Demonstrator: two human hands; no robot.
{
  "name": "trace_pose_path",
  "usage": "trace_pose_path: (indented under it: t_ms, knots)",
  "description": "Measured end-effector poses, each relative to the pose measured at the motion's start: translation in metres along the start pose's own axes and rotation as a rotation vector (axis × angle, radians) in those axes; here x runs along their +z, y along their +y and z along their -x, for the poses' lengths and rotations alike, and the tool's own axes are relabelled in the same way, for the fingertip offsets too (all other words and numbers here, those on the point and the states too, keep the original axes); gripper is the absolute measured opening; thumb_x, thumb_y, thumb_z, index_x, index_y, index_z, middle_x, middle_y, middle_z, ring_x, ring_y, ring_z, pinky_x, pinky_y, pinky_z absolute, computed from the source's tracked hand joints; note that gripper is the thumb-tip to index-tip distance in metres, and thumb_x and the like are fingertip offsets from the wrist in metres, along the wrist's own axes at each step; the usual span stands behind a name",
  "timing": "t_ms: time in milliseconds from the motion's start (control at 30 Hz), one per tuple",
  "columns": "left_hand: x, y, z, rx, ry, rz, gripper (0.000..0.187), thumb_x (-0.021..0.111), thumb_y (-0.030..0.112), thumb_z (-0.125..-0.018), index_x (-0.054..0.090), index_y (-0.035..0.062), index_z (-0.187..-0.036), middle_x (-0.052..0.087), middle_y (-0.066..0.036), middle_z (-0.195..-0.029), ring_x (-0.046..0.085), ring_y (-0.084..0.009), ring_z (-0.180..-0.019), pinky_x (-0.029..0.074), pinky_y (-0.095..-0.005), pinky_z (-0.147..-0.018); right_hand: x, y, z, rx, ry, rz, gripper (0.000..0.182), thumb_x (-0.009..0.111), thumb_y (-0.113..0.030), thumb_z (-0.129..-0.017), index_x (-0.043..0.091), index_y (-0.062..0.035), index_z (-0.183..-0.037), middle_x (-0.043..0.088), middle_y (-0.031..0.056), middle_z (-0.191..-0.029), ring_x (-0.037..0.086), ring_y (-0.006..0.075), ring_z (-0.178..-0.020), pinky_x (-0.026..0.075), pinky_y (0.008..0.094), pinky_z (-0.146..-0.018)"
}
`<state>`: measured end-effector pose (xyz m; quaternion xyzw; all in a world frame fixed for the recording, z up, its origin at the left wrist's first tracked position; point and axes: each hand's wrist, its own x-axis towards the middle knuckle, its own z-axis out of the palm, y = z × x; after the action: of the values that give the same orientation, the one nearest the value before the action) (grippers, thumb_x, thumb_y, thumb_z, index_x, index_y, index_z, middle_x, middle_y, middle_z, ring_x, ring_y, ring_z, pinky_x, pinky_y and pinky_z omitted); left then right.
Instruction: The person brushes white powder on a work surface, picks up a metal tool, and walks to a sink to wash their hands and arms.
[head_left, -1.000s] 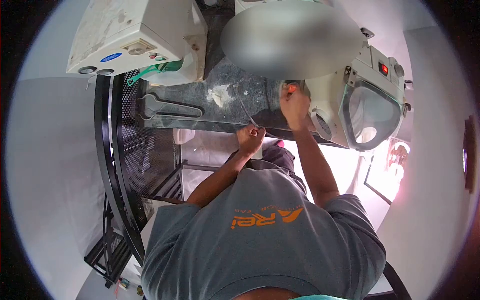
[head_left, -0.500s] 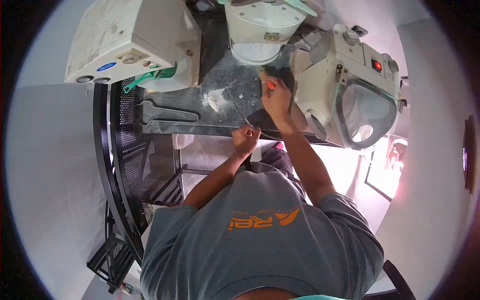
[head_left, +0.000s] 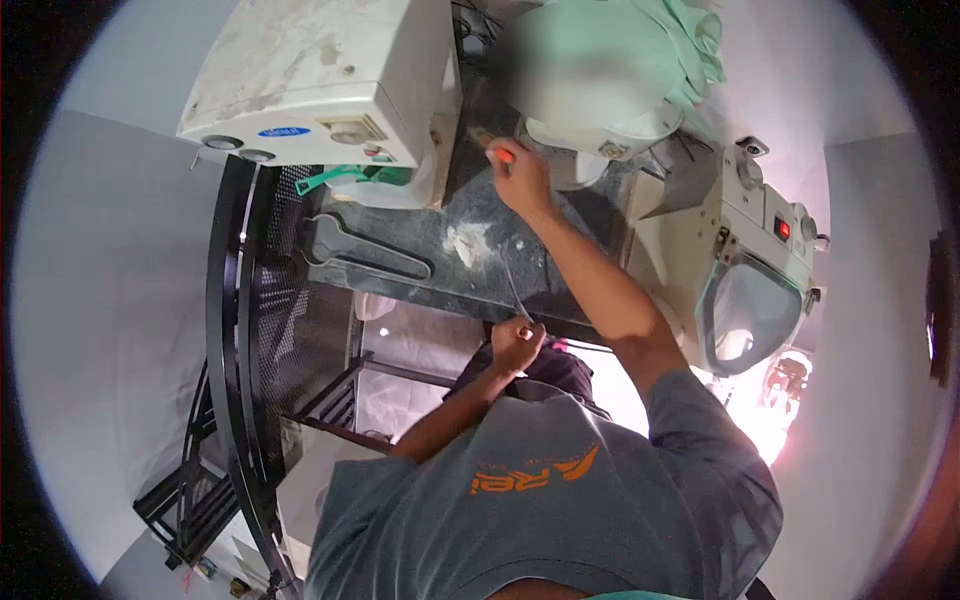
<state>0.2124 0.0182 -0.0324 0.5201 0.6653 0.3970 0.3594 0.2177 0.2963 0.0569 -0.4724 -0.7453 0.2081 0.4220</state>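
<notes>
Pale walls (head_left: pixel 120 250) surround a dark bench (head_left: pixel 420 222), its top dusty and scuffed. A white box (head_left: pixel 290 75) stands at its left, a cream machine (head_left: pixel 690 235) with a clear window (head_left: pixel 765 285) at its right, and a back unit (head_left: pixel 590 137), partly blurred, sits beneath green cloth (head_left: pixel 690 50). Between them a patch of white powder (head_left: pixel 468 243) lies on the bench. The right hand (head_left: pixel 522 180) reaches out beside the back unit, grasping what looks like a small brush (head_left: pixel 504 155) (orange at the grip, brownish at the far end). The brush points into the gap near the white box; whether its tip touches the bench, I cannot tell. The left hand (head_left: pixel 517 347), by the bench's front edge, makes a fist around a thin rod (head_left: pixel 514 288), whose far end reaches toward the powder. Good handling here probably means a light hold, short strokes from the wrist, the tip clear of the machine bases, and a steady rod that does not scatter powder.
</notes>
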Motion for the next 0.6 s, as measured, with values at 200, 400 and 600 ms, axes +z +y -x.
trace_pose_path:
  t_ms: [200,400,600]
  knots:
    - [-0.014,0.018,-0.009,-0.061,-0.079,-0.016,0.026,0.070,0.023,-0.072,0.057,0.0051,-0.058,0.055,-0.010,-0.052,0.057,-0.0255,-0.047,0.044,-0.0355,-0.047,0.070,0.060,-0.059,0.055,-0.286,0.465,0.020,0.062,-0.006,-0.076,0.063,-0.0088,-0.096,0.064,0.0143,-0.101,0.063,0.0360,-0.090,0.051,0.0459,-0.080]
    - [-0.004,0.012,-0.010,-0.059,-0.064,0.022,0.027,0.070,0.024,-0.071,0.055,0.0051,-0.057,0.056,-0.010,-0.053,0.058,-0.0242,-0.048,0.044,-0.0347,-0.047,0.032,-0.006,0.032,0.084,-0.316,0.250,0.018,0.059,-0.010,-0.082,0.064,-0.0079,-0.099,0.065,0.0175,-0.096,0.064,0.0369,-0.090,0.050,0.0464,-0.077]
    - [-0.008,0.014,-0.001,0.033,-0.008,0.158,0.022,0.071,0.018,-0.072,0.058,0.0067,-0.059,0.054,-0.007,-0.052,0.054,-0.0170,-0.046,0.043,-0.0301,-0.045,-0.009,0.003,0.005,0.128,-0.221,0.055,0.016,0.059,-0.012,-0.086,0.066,-0.0086,-0.100,0.067,0.0189,-0.091,0.065,0.0384,-0.085,0.050,0.0443,-0.073]
